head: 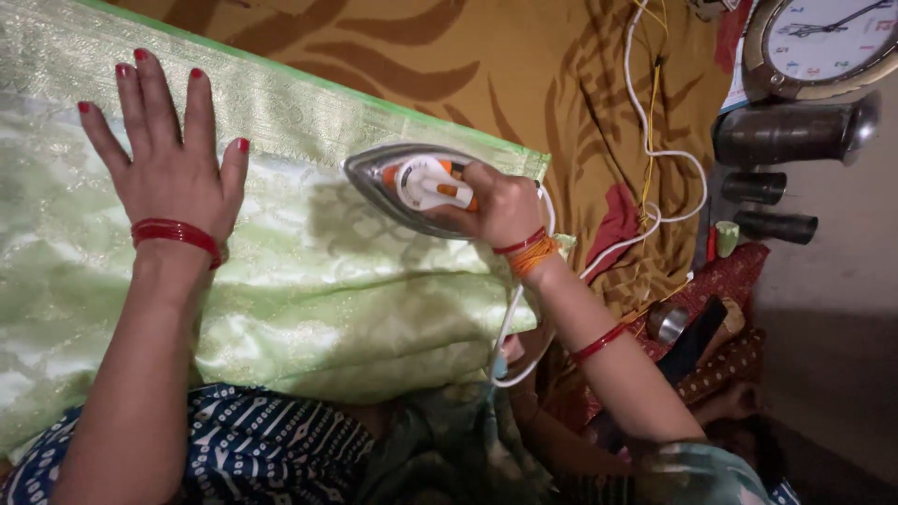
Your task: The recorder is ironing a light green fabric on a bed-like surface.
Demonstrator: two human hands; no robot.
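A shiny pale green cloth [309, 299] with a gold-patterned border lies folded in front of me. My left hand [168, 159] rests flat on it at the upper left, fingers spread, with red bangles at the wrist. My right hand [500, 206] grips the handle of a white and orange electric iron [412, 185]. The iron's metal sole sits on the cloth near its right edge, tip pointing left. A white cord [655, 154] runs from the iron off to the upper right.
A brown and orange patterned bedsheet [524, 75] lies beneath the cloth. At right are a round wall clock [818, 42], dark metal vessels [795, 136], a small steel cup [666, 321] and a dark flat object [697, 337]. Blue patterned fabric [253, 444] covers my lap.
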